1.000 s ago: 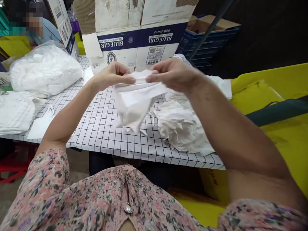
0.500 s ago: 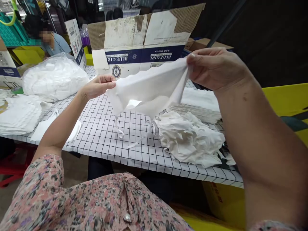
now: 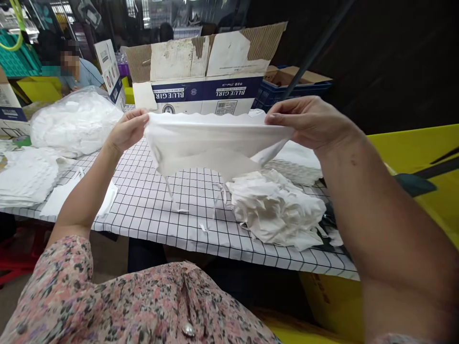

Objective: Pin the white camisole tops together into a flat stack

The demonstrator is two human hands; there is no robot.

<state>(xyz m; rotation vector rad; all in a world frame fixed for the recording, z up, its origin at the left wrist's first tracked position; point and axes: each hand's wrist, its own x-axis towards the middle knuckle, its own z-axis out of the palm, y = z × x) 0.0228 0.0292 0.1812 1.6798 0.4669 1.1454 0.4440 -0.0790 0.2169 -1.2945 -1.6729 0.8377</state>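
On the surface (image 3: 143, 191): bagged fabric bundle (image 3: 75, 124) at left, flat fabric stack (image 3: 27, 177) before it, crumpled fabric pile (image 3: 276, 210) at right. Fabric mask (image 3: 211, 148) held above, between left hand (image 3: 125, 129) and right hand (image 3: 311, 122). Cardboard carton (image 3: 204, 62) stands behind the surface; plastic crate (image 3: 290, 91) to its right.

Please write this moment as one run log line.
left hand: holds white fabric piece with thin ties | right hand: holds its opposite edge | nearby: crumpled white fabric pile on white black-grid tablecloth
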